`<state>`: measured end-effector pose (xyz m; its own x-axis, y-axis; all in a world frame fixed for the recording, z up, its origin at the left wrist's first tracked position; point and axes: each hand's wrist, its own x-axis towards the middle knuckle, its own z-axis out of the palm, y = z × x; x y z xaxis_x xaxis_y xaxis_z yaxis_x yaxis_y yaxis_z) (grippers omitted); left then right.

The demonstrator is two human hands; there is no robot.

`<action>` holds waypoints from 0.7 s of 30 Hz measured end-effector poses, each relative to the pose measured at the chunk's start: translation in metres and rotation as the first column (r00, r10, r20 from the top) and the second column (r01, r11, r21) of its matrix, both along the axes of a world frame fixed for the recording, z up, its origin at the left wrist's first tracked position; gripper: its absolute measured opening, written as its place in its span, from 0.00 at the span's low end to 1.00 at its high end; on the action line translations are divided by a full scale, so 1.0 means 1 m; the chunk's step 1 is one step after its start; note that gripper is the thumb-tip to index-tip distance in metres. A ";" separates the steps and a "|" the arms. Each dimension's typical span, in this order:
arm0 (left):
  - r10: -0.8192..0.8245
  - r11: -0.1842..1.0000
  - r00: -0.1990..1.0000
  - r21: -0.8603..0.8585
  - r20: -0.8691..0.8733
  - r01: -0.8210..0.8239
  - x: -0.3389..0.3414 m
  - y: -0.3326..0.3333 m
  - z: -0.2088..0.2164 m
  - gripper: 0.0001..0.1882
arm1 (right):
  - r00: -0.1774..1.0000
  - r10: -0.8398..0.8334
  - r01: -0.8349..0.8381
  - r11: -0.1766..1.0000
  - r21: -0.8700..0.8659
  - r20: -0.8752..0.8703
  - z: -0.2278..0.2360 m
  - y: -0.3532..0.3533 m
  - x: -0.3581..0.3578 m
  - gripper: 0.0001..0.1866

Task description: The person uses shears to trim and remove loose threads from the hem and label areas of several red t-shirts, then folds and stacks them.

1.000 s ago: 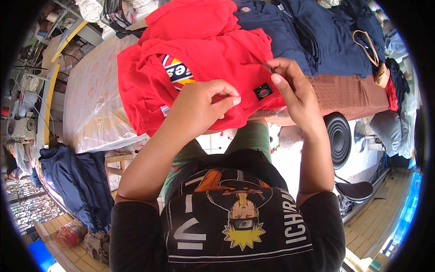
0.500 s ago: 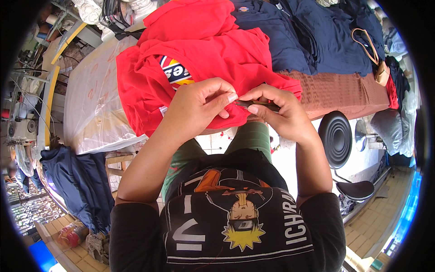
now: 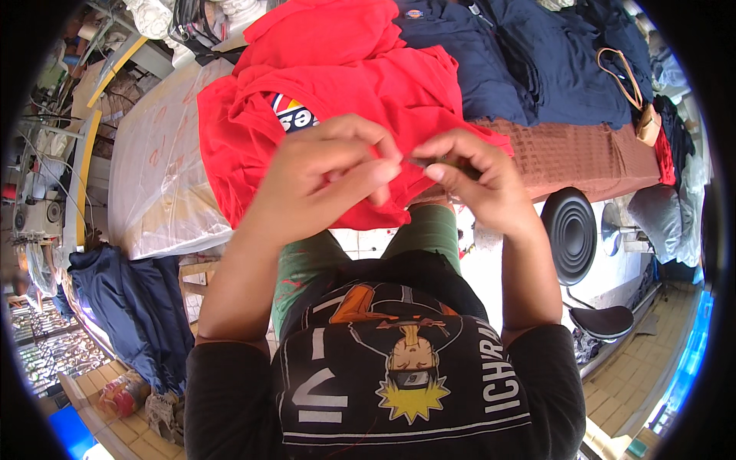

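A red garment (image 3: 368, 92) with a colourful printed patch (image 3: 295, 113) lies spread over the near edge of the table, its lower part hanging toward my legs. Above it, my left hand (image 3: 337, 172) is slightly blurred, thumb and forefinger pinched together; whatever sits between them is too small to make out. My right hand (image 3: 479, 176) faces it a short gap away, closed around small dark thread snips (image 3: 464, 164). Their tip points left at my left fingertips, and most of the tool is hidden by my fingers.
Navy garments (image 3: 537, 61) are piled at the far right on the brown-covered table (image 3: 590, 157). A plastic-wrapped block (image 3: 165, 169) stands left. More navy cloth (image 3: 134, 307) hangs lower left. A round black stool seat (image 3: 568, 235) is at the right.
My left hand has drawn slightly left and tilted, and my right hand has shifted a little right, widening the gap between them. The red garment's near edge has slipped lower.
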<state>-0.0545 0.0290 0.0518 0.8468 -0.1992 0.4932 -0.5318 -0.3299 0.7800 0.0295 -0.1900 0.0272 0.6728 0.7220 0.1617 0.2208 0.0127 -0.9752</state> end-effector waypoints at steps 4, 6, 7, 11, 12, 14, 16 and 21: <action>0.021 0.999 0.978 0.026 0.209 -0.027 -0.026 0.035 0.026 0.25 | 0.985 -0.154 0.146 0.984 0.101 0.072 -0.001 -0.008 0.010 0.11; 0.189 0.979 0.970 0.053 0.151 -0.198 -0.043 0.041 0.019 0.27 | 0.980 -0.181 0.175 0.982 0.078 0.081 -0.001 -0.014 0.013 0.11; 0.218 0.973 0.968 0.050 0.121 -0.225 -0.047 0.044 0.012 0.20 | 0.977 -0.196 0.191 0.979 0.067 0.086 -0.001 -0.015 0.014 0.11; 0.322 0.885 0.913 0.263 0.250 -0.384 -0.057 0.027 -0.026 0.07 | 0.977 -0.203 0.195 0.974 0.117 0.067 -0.003 -0.010 0.013 0.12; 0.279 0.847 0.913 0.371 0.296 -0.379 -0.058 0.018 -0.036 0.12 | 0.977 -0.207 0.197 0.971 0.138 0.060 -0.006 -0.008 0.013 0.12; 0.228 0.716 0.922 0.587 0.314 -0.377 -0.057 -0.011 -0.060 0.19 | 0.981 -0.192 0.185 0.966 0.182 0.019 -0.011 -0.003 0.010 0.13; 0.292 0.636 0.849 0.574 0.441 -0.517 -0.049 -0.023 -0.105 0.23 | 0.990 -0.137 0.143 0.962 0.234 -0.041 -0.010 0.003 0.005 0.14; 0.318 0.852 0.863 0.282 0.392 -0.441 -0.015 -0.008 -0.078 0.25 | 0.998 -0.025 0.027 0.999 -0.033 0.063 -0.035 0.005 -0.003 0.30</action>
<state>-0.0699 0.0213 -0.0262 0.6987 -0.1059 0.7075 -0.5039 -0.7748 0.3817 0.0262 -0.1849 -0.0074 0.6806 0.7103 0.1796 0.2807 -0.0264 -0.9594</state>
